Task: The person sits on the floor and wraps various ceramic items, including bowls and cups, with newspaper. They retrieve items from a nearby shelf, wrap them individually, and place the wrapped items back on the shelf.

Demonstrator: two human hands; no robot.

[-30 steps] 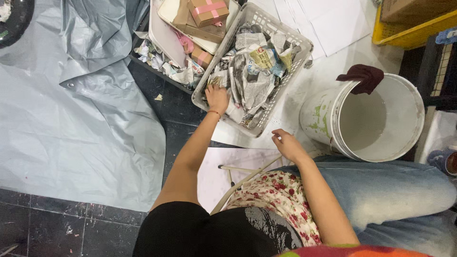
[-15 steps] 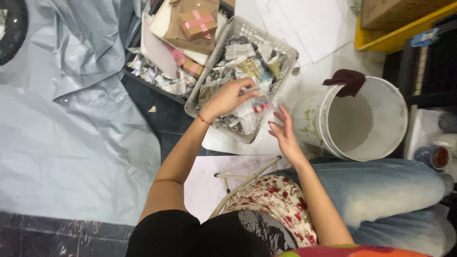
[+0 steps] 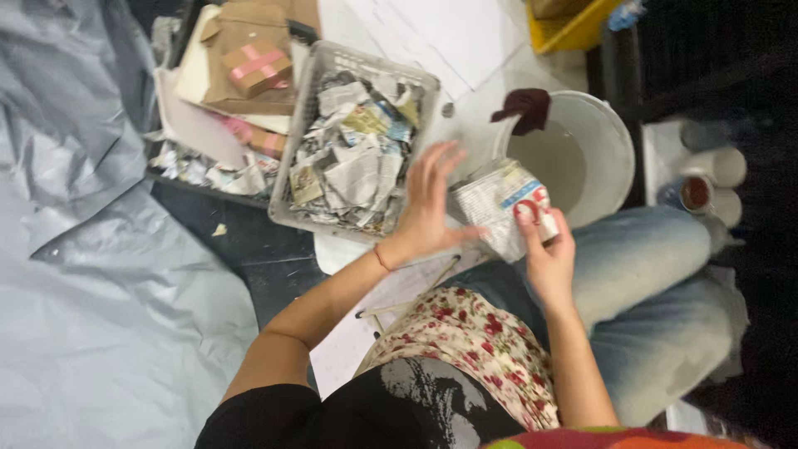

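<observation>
1. A dark tiled floor (image 3: 249, 266), half covered by a crumpled grey plastic sheet (image 3: 100, 274), serves as the workspace for a seated person in faded jeans with a floral cloth across the lap.
2. Nearest the camera, the right hand (image 3: 549, 254) pinches a scrap of printed newspaper (image 3: 499, 199) between thumb and fingers, holding it above the knee, just beside the bucket.
3. The left hand (image 3: 428, 204) is open, fingers spread, its thumb touching the scrap's near edge without gripping it.
4. Judging by the scene, the work is at an early stage: one piece is out, while the white plastic lattice basket (image 3: 366, 145) just beyond the left hand remains heaped with torn, creased newsprint.
5. To the right, a round white bucket (image 3: 611, 150) holds cloudy grey liquid; a dark maroon rag (image 3: 524, 108) hangs limp over its rim.
6. Further left, a dark tray carries flat cardboard and a small brown box (image 3: 253, 71) crossed with pink tape, with more paper shreds beneath.
7. White sheets (image 3: 432, 33) and a yellow crate lie farthest back.
</observation>
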